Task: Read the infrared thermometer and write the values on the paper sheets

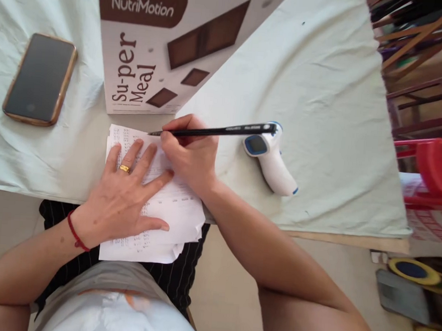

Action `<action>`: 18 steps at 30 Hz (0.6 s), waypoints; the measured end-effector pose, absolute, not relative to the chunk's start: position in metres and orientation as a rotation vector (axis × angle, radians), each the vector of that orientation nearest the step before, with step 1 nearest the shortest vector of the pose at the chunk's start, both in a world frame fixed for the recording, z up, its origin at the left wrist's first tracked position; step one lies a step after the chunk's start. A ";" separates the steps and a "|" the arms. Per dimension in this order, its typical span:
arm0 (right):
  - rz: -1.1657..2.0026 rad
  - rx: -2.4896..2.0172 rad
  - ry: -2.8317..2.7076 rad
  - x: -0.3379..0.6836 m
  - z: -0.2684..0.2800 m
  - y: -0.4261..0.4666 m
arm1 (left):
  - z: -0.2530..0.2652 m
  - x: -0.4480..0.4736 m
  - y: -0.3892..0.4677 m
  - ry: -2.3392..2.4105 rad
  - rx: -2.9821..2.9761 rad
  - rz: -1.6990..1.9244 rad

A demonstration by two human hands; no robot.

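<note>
My left hand (129, 195) lies flat with fingers spread on a stack of printed paper sheets (181, 208) at the table's near edge. A gold ring and a red string bracelet are on it. In my right hand (195, 154) is a black pencil-like writing tool (223, 130), held low down in a pinch. Its dark tip touches or hovers at the top edge of the papers; I cannot tell which. The lower part of the stack hangs past the table edge over my lap. Right of that hand lies a white and blue infrared thermometer (273, 161).
A NutriMotion box (139, 25) stands just behind the papers. On the left a smartphone (41, 79) in a gold-brown case lies on the pale tablecloth (338, 142). Beyond the right edge are a red plastic item (440, 169) and a grey object with yellow-rimmed discs (403, 296).
</note>
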State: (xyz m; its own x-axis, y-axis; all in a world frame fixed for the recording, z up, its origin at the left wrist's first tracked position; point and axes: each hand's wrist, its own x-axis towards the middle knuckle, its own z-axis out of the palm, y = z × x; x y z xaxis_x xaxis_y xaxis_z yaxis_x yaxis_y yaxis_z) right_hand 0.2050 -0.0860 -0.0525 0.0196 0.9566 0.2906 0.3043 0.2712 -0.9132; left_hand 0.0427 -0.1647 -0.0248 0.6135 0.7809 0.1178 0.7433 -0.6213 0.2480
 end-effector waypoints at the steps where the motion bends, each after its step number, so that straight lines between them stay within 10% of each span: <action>1: 0.744 -1.207 -1.527 0.204 -0.053 -0.088 | -0.025 0.043 -0.165 1.280 2.660 0.340; 18: 0.655 -1.183 -1.749 0.209 -0.047 -0.091 | -0.026 0.045 -0.164 1.316 2.643 0.380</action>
